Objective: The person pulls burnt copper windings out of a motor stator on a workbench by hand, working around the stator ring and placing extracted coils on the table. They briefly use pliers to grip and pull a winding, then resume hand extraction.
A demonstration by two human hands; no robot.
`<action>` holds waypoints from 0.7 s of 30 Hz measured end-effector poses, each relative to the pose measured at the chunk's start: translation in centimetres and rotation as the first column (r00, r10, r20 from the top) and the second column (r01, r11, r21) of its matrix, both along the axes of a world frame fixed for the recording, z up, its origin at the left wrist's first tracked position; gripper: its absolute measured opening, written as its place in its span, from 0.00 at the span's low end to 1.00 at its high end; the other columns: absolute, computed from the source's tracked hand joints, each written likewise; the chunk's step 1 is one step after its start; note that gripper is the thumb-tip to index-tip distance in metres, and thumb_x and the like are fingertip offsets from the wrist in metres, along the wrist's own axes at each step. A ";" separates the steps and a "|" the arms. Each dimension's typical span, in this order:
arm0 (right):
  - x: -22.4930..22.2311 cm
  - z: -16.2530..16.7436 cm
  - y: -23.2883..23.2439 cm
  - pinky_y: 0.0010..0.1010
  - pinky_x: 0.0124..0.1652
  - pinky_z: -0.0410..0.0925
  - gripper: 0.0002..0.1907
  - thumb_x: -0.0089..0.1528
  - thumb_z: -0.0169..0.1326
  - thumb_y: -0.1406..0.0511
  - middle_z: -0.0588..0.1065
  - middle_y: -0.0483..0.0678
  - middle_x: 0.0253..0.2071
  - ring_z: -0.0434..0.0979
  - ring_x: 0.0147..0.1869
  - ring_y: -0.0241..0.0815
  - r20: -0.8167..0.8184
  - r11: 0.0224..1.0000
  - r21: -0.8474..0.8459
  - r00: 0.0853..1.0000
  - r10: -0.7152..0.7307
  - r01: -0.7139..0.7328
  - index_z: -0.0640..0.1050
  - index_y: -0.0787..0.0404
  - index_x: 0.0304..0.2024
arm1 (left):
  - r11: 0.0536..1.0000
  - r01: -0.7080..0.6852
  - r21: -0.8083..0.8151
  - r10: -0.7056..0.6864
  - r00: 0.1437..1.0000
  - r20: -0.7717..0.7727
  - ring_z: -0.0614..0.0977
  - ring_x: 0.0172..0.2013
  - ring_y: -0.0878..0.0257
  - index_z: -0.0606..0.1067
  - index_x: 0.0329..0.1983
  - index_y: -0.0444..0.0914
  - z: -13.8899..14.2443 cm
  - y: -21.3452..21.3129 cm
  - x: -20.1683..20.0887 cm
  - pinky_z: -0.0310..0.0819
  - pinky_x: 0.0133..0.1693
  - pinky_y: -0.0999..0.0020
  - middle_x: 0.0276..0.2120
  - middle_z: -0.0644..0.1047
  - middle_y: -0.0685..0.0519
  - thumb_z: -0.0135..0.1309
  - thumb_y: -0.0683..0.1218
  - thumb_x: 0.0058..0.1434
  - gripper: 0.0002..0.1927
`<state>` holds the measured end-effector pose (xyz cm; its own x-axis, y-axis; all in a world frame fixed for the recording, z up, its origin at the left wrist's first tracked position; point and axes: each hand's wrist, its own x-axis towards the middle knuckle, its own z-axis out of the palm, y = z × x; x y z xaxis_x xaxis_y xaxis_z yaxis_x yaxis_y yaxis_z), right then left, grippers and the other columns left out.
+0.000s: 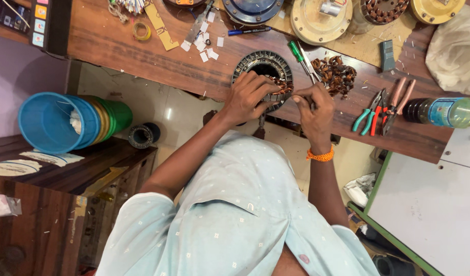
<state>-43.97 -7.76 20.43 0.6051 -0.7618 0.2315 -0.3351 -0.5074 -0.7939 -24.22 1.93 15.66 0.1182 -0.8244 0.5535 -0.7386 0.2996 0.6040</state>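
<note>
The motor core (265,71), a round ring half wound with copper wire, lay on the wooden bench (143,51) at its near edge. The left hand (248,97) was clamped over its lower left rim, steadying it. The right hand (312,105) had its fingertips pinched together on something thin at the core's right side (whether wire or a small tool, I could not tell). A hard tug there could snap or kink the wire, or drag the core off the edge. The loose copper coil (336,74) and green screwdriver (298,53) lay just beside the right hand and might snag.
</note>
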 end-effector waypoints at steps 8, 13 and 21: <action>3.6 -0.3 -2.3 0.30 0.32 0.61 0.05 0.63 0.65 0.71 0.73 0.47 0.32 0.67 0.31 0.36 -0.035 0.993 -0.075 0.996 0.085 -0.087 0.82 0.65 0.40 | 0.999 -0.025 0.020 0.028 0.993 -0.111 0.77 0.42 0.53 0.78 0.45 0.39 2.6 0.2 0.0 0.70 0.44 0.57 0.40 0.77 0.51 0.69 0.50 0.53 0.20; 4.7 -0.4 -3.2 0.31 0.30 0.58 0.06 0.60 0.69 0.70 0.71 0.47 0.27 0.64 0.28 0.37 -0.057 0.990 -0.137 0.998 0.033 -0.041 0.84 0.64 0.38 | 0.899 0.011 0.438 0.221 0.852 -0.475 0.80 0.37 0.52 0.72 0.54 0.37 3.9 -2.1 -0.5 0.72 0.40 0.55 0.32 0.77 0.50 0.61 0.49 0.55 0.25; 3.6 1.0 0.4 0.30 0.31 0.62 0.07 0.62 0.66 0.69 0.73 0.48 0.31 0.70 0.30 0.36 0.017 0.995 -0.039 0.996 0.088 -0.087 0.80 0.66 0.36 | 0.880 0.407 0.246 -0.181 0.765 -0.618 0.76 0.38 0.59 0.75 0.39 0.34 -0.1 -2.4 2.9 0.72 0.42 0.62 0.35 0.75 0.50 0.55 0.43 0.58 0.08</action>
